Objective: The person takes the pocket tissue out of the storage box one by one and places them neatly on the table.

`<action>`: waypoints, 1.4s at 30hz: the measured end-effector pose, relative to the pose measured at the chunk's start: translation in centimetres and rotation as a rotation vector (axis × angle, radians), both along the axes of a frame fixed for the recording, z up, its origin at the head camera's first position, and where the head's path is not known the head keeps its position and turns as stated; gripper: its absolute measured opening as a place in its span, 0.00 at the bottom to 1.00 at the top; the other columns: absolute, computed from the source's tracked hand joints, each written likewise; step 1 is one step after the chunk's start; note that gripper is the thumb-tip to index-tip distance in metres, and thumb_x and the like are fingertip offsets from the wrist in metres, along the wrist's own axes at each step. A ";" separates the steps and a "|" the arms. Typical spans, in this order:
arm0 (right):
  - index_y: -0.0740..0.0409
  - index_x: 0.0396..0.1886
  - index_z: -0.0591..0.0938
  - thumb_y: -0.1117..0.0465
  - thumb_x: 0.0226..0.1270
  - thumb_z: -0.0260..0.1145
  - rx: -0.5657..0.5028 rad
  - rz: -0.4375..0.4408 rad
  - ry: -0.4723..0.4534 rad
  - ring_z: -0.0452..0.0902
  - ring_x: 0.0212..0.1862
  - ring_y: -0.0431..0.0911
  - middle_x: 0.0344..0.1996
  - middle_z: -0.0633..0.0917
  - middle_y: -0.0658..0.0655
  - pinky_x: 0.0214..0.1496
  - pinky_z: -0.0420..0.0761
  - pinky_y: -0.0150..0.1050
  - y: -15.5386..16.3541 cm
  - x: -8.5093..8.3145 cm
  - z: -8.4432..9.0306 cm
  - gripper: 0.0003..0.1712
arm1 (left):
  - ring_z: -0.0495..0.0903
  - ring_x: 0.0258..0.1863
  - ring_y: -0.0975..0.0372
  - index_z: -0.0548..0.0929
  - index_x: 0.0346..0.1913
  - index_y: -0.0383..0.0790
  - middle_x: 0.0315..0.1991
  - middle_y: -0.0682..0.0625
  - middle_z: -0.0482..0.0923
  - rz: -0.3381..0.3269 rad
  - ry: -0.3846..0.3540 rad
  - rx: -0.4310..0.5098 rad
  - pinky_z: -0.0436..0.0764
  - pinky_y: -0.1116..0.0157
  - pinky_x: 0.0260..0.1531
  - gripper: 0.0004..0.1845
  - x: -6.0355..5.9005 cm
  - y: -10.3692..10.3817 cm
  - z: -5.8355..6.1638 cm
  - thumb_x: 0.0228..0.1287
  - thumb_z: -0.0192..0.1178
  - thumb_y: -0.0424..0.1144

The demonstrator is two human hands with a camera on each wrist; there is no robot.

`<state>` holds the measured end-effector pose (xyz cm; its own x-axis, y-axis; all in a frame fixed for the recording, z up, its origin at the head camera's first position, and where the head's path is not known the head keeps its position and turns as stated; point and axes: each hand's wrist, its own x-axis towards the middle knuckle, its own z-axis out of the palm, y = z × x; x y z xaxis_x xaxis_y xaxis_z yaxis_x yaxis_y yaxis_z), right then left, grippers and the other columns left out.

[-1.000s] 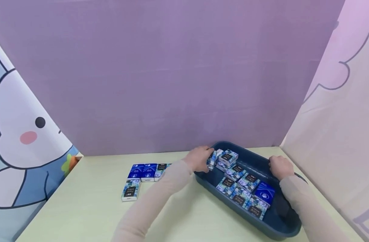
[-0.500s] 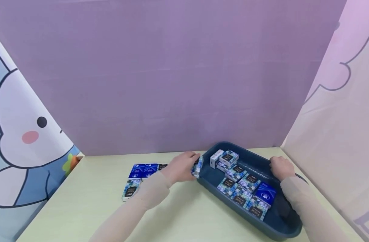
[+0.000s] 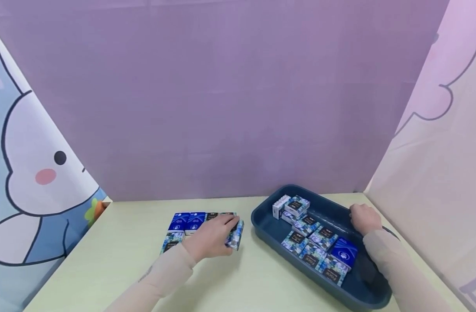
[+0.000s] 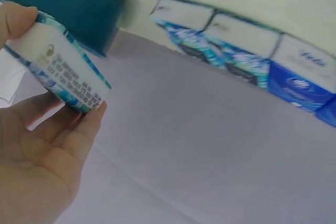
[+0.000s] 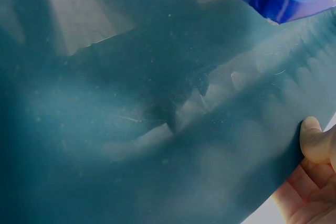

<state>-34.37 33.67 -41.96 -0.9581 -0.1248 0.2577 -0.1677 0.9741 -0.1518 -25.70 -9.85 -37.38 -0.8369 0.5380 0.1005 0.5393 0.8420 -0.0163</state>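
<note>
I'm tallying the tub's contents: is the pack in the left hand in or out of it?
Out: the left hand holds the pack beside the tub, with table showing between them.

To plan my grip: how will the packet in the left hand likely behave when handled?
Probably light: the left hand alone grips the packet. Its flat faces make rolling unlikely, and straight edges suggest some stiffness.

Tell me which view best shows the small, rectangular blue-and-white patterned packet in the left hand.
The left wrist view: the packet, held in the left hand, appears large there, its printed white side visible. The head view shows only part of it, the hand hiding the rest; the right wrist view misses it.
</note>
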 end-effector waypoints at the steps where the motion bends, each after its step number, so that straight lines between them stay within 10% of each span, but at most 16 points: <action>1: 0.68 0.24 0.79 0.70 0.52 0.63 -0.001 0.001 0.000 0.76 0.23 0.59 0.20 0.80 0.66 0.20 0.75 0.52 0.0 0.0 -0.1 0.03 | 0.68 0.61 0.51 0.64 0.66 0.38 0.63 0.42 0.67 0.002 -0.003 0.003 0.73 0.55 0.57 0.44 0.2 -0.3 -0.2 0.46 0.67 0.51; 15: 0.68 0.24 0.79 0.70 0.52 0.63 0.002 0.005 0.011 0.76 0.23 0.60 0.21 0.80 0.67 0.20 0.75 0.53 0.2 0.2 -0.1 0.03 | 0.68 0.61 0.47 0.65 0.65 0.36 0.62 0.39 0.67 0.044 -0.020 -0.019 0.71 0.52 0.57 0.46 2.1 -4.8 -3.1 0.42 0.69 0.52; 42: 0.67 0.23 0.78 0.71 0.50 0.63 0.003 0.018 0.012 0.76 0.23 0.61 0.20 0.80 0.66 0.19 0.74 0.53 0.1 0.0 -0.2 0.02 | 0.71 0.56 0.44 0.68 0.62 0.30 0.60 0.38 0.69 0.178 -0.170 0.066 0.72 0.52 0.56 0.40 1.8 -9.7 -6.3 0.43 0.66 0.44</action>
<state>-34.34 33.74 -42.12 -0.9526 -0.1429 0.2685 -0.1870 0.9713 -0.1467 -23.93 -19.51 -43.68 -0.9259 0.3773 -0.0199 0.3724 0.9203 0.1199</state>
